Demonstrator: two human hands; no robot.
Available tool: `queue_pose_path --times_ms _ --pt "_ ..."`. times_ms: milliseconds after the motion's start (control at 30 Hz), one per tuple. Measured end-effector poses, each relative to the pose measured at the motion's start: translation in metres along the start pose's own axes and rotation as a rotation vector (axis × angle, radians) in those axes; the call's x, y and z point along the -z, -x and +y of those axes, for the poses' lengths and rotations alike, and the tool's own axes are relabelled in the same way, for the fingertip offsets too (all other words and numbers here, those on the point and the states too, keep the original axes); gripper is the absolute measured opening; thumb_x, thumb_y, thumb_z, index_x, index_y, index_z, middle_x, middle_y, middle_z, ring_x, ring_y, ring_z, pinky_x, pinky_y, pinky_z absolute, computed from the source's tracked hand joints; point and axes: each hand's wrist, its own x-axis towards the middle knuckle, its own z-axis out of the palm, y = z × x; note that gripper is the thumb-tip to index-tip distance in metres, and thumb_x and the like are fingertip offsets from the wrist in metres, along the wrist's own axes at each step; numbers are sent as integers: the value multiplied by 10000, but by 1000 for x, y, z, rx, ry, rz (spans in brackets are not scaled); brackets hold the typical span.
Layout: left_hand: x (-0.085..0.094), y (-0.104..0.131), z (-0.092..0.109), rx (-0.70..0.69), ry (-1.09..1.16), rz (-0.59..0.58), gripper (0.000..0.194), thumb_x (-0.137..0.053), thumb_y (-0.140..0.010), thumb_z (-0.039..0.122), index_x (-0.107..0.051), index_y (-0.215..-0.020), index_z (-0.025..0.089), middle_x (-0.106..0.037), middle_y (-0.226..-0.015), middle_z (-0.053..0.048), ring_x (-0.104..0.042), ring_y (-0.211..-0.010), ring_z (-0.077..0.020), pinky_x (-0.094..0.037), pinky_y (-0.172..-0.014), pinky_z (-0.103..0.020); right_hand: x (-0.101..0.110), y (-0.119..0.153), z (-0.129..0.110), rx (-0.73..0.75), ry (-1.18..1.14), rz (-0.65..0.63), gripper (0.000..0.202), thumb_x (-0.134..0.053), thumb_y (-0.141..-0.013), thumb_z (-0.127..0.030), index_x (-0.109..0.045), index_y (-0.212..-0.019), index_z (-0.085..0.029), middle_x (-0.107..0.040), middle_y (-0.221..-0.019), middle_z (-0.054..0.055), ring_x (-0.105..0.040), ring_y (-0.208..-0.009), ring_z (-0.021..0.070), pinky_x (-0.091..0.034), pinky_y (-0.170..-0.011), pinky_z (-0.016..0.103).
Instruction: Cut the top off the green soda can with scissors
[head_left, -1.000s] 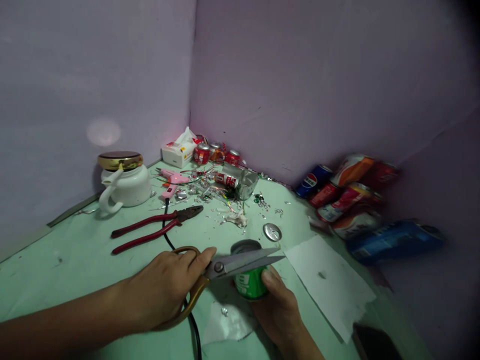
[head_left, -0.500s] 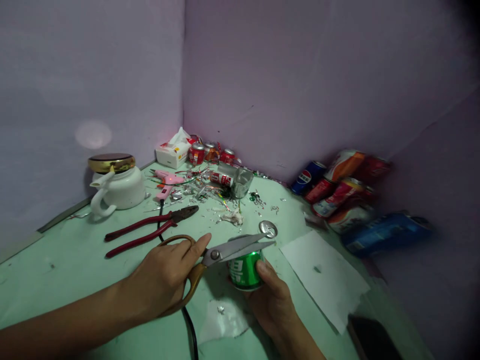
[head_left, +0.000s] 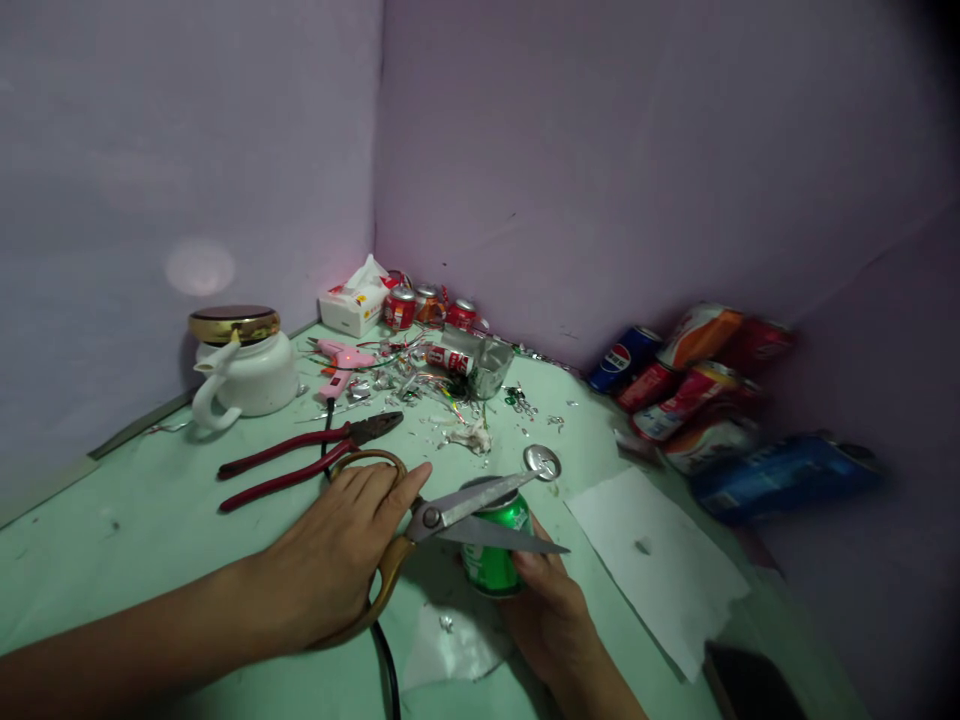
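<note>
- The scissors [head_left: 450, 520] are standing wider open than half a second ago — then the two steel blades lay almost together across the top of the green can [head_left: 491, 555], and now one is pointing up toward the can's rim while the other is crossing its front.
- The left hand [head_left: 337, 560] is curling through the brass-coloured handle loops, fingers closed around them, thumb stretching toward the pivot; it has hardly shifted.
- The right hand [head_left: 551, 610] is gripping the green can from below and behind, fingers wrapping its smooth printed wall, holding it tilted just above the pale green table [head_left: 112, 530].
- The can is sitting between the two hands, at the near edge of the table, its top end looking open and grey.
- Just beyond the can a round silver lid [head_left: 542, 461] is lying flat; to the right of the can a white sheet of paper [head_left: 652, 565] is spreading out with a ragged edge.
- Left of the can, red-handled pliers [head_left: 300, 462] are lying half open, with a black cable [head_left: 386, 660] running past the scissor handles.
- Farther behind the can — thin, curly metal shavings [head_left: 420, 385] are littering the table around a pink glue gun [head_left: 341, 365] and a cut-open can [head_left: 480, 362].
- A white teapot [head_left: 244, 375] with a gold lid is standing well left of the can; a heap of drink cans [head_left: 690, 385] is lying far to its right, blurred.
</note>
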Motion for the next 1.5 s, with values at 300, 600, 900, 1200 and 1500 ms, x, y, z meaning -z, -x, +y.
queue_pose_path --times_ms 300,600,900,1200,1500 --pt "-1 2 -1 34 52 -43 669 -388 -936 82 -164 -1564 134 -518 -1232 -183 -495 -1100 -330 -498 -941 -566 -3 2 0 -21 -36 28 544 -916 -612 -373 -768 -1118 -241 -810 -940 54 -740 -846 284 -557 -899 431" --pt "8 -1 3 -22 -4 -88 640 -383 -939 95 -149 -1534 79 -584 -1189 -219 -589 -1029 -326 -569 -851 -531 -3 0 2 17 18 -17 559 -903 -619 -374 -742 -1133 -224 -797 -978 82 -716 -980 328 -541 -914 456" --pt "7 3 -1 -40 -43 -82 603 -360 -971 149 -177 -1543 97 -626 -1154 -219 -637 -1008 -330 -586 -837 -516 2 -2 0 35 105 -66 504 -888 -623 -400 -744 -1075 -229 -783 -1019 84 -698 -972 317 -537 -811 392" --pt "11 2 -1 -73 -34 -82 624 -345 -988 139 -130 -1572 99 -629 -1200 -231 -638 -1061 -344 -579 -863 -523 3 -3 2 37 68 -58 489 -891 -624 -381 -741 -1066 -235 -778 -1007 79 -699 -955 312 -535 -864 417" --pt "7 1 -1 -34 26 -55 563 -331 -1022 202 -186 -1562 137 -635 -1218 -196 -631 -1064 -321 -566 -878 -496 -3 0 1 48 52 -32 532 -904 -599 -383 -736 -1081 -235 -781 -1017 76 -699 -992 322 -532 -862 410"
